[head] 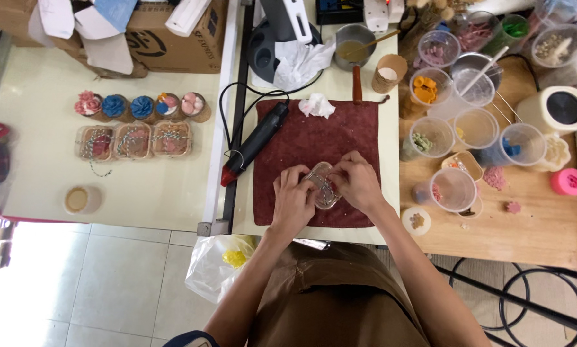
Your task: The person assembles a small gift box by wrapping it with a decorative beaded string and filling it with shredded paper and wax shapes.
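Gripping one clear box point(322, 186) — left hand point(293, 198), right hand point(359, 184) both closed on it — one maroon cloth point(314, 138)

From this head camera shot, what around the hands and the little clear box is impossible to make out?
Head view, the only one:
- Clear box: its contents are too small and are covered by the fingers of the left hand and right hand.
- Twine on the box: whether it is knotted is too fine to tell.
- Maroon cloth: the part under both hands is hidden.
- Metal pot: its contents are too small to identify.
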